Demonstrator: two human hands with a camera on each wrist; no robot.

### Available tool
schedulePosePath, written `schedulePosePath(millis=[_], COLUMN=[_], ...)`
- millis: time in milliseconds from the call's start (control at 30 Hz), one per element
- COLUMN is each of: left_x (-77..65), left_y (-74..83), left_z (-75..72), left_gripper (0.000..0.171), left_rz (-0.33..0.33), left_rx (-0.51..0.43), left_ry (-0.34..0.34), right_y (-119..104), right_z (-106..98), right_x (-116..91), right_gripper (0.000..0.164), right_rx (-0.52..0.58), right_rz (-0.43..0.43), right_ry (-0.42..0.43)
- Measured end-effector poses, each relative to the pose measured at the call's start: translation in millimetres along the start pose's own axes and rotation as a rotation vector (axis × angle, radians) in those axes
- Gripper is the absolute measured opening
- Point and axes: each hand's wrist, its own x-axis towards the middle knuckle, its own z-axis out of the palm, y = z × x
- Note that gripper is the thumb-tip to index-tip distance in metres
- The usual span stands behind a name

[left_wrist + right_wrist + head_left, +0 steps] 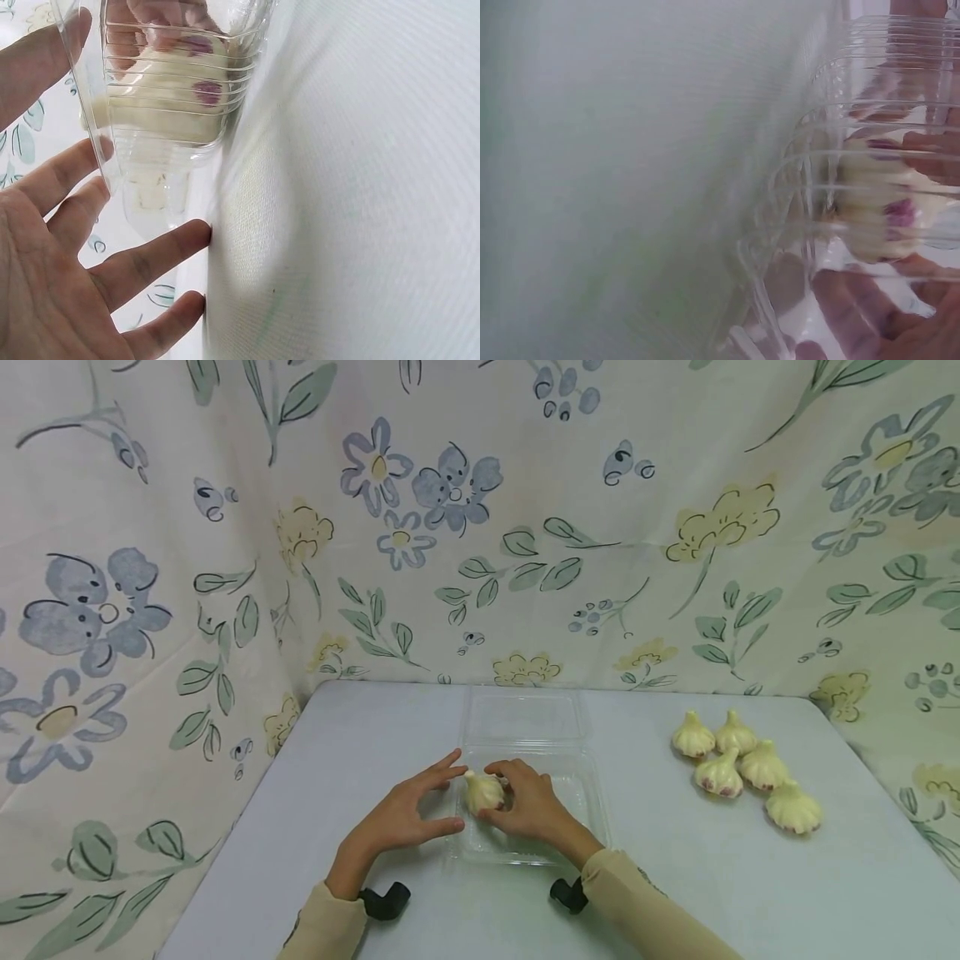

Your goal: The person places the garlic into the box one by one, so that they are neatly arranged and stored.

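Note:
A clear plastic clamshell container (588,793) lies on the white table with its lid folded back. Inside its left part is a garlic bulb (483,792), pale with its stem up. My right hand (534,808) grips this bulb from the right, thumb on the near side and fingers curled on the far side. Through the ribbed wall, the right wrist view shows the bulb's purple-marked base (900,212) low in the container. My left hand (401,814) is at the container's left rim, its fingers spread and nothing held; some of its fingertips reach down to the tabletop.
Several garlic bulbs (763,766) sit grouped on the right side of the table. The transparent lid (522,717) extends toward the back edge. Floral fabric (525,552) hangs behind and at both sides. Black wrist mounts (387,902) sit at each sleeve.

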Motion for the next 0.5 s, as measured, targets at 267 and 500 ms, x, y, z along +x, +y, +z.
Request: schedulePosePath(millis=[267, 500], left_x=[0.0, -0.2], left_y=[-0.3, 0.4], left_z=[0.0, 0.1], left_gripper=[0.072, 0.073], left_rz=[0.002, 0.003], left_rx=[-0.001, 0.000], left_ry=[0.001, 0.006], right_y=[2.3, 3.4], right_z=[1.5, 1.8], right_x=[0.3, 1.5], right_gripper=[0.053, 0.053], right_rx=[0.018, 0.029], right_rz=[-0.004, -0.008], right_ry=[0.044, 0.083])
